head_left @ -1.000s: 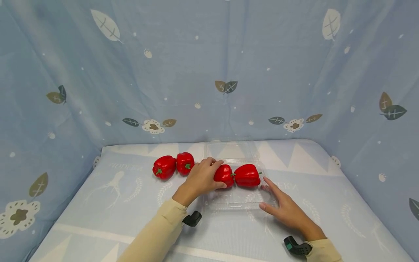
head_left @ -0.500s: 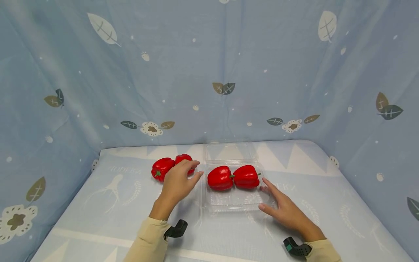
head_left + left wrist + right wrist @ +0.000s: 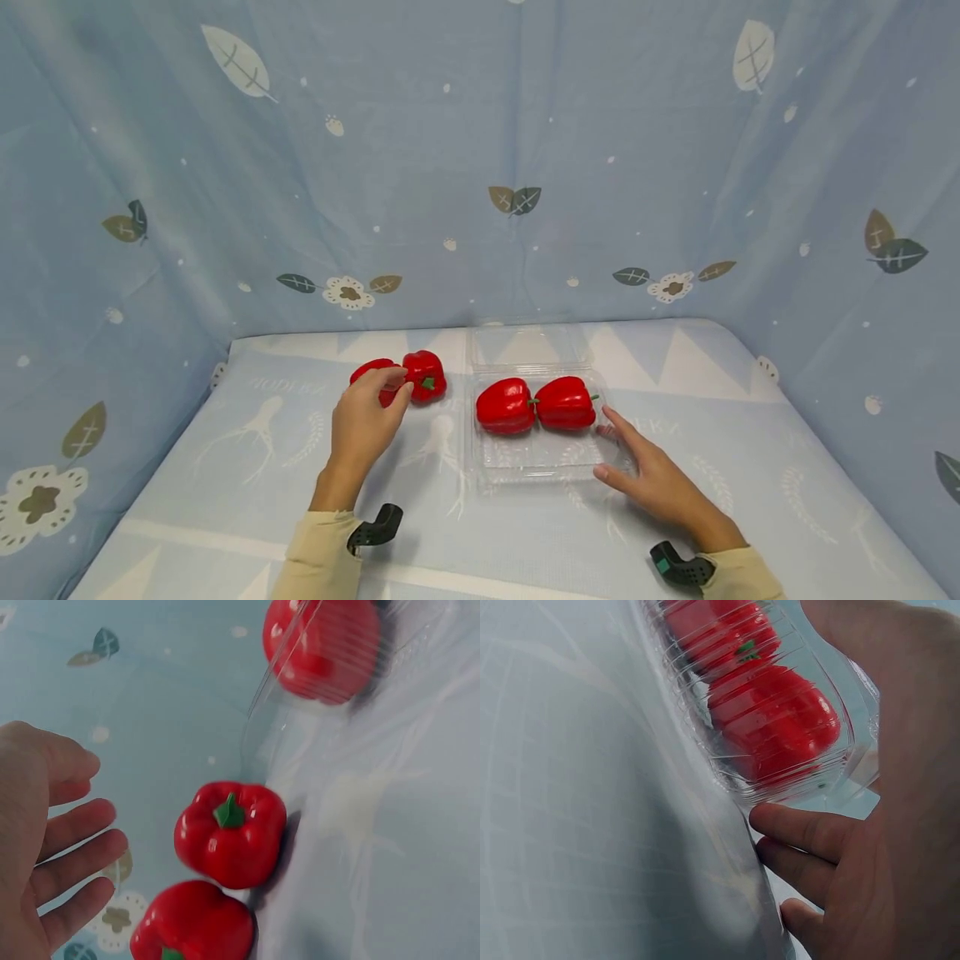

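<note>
Two red bell peppers, the left one and the right one, lie side by side in a clear plastic clamshell box, their stems to the right. Left of the box are two loose bell peppers: one in full sight, the other partly behind my left hand. In the left wrist view that hand has loosely bent, spread fingers, apart from both loose peppers. My right hand stands at the box's right side, thumb and fingers spread; its fingertips are close against the wall, contact unclear.
The box's clear lid lies folded back toward the rear curtain. A patterned cloth covers the table. Each wrist wears a black device, one on the left and one on the right.
My left hand has let go of the left pepper in the box and moved left, past one loose pepper to the leftmost one. The right hand has stayed in place.
</note>
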Motion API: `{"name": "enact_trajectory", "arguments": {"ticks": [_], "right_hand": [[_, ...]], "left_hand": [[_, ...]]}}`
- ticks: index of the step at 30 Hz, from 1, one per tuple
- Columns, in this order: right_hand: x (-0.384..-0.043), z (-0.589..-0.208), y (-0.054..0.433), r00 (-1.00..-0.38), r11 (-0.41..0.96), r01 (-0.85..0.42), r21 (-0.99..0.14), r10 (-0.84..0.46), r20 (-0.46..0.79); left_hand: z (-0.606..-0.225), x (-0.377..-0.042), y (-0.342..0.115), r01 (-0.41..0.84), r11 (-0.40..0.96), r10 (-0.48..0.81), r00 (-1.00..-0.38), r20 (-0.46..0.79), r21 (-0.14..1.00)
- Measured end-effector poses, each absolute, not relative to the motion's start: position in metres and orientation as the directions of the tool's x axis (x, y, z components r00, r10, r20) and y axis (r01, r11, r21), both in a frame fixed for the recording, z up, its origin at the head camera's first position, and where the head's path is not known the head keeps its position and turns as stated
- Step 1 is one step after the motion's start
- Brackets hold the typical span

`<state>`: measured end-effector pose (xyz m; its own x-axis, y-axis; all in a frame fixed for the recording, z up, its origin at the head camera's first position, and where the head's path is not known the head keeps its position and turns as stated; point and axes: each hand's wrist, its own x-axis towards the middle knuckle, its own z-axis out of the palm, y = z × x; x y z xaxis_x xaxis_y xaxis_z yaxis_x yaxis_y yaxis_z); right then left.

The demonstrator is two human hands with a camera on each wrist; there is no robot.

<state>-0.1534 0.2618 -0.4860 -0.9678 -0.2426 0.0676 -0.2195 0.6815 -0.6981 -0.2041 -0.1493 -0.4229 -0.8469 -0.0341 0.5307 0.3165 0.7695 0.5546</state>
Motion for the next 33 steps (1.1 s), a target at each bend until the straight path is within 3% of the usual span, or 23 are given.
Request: {"name": "enact_trajectory", "arguments": {"ticks": [6, 15, 33], "right_hand": [[-0.154, -0.487, 0.259, -0.969, 0.685, -0.212, -0.697, -0.241, 0.057], [-0.155, -0.487, 0.257, -0.968, 0.688, -0.219, -0.692, -0.244, 0.063], [-0.153, -0.485, 0.261, -0.962, 0.679, -0.248, -0.691, -0.257, 0.092]], "left_hand": [[-0.431, -0.204, -0.166, 0.254, 0.747, -0.14, -0.843, 0.519, 0.614], [-0.44, -0.207, -0.182, 0.231, 0.762, -0.176, -0.826, 0.536, 0.605], [-0.46, -0.219, -0.197, 0.061, 0.714, -0.256, -0.904, 0.342, 0.697]]}}
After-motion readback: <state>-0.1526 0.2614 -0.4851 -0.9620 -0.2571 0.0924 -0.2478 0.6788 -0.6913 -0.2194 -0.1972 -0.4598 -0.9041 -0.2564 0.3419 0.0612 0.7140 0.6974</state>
